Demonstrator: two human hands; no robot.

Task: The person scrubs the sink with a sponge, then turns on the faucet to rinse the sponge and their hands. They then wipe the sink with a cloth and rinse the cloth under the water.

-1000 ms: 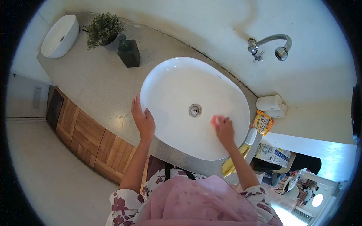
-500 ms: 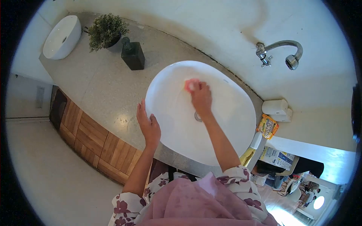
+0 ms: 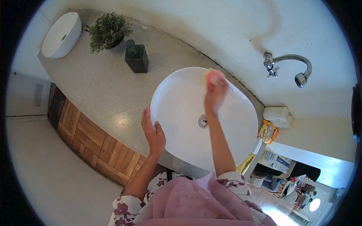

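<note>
A pink sponge with a yellowish edge is pressed to the back rim of the white oval basin. My right hand, blurred by motion, has its fingers closed on the sponge. Below that wrist the metal drain shows in the middle of the basin. Against the basin's left rim rests my left hand, its fingers apart and holding nothing.
On the counter stand a dark green pump bottle, a potted plant and a second white basin. A wall faucet is at upper right. White rolls, an orange packet and yellow cloth lie right.
My right hand and the sponge have moved from inside the basin up and right to its back rim, uncovering the drain. The view has shifted slightly; my left hand stays at the left rim.
</note>
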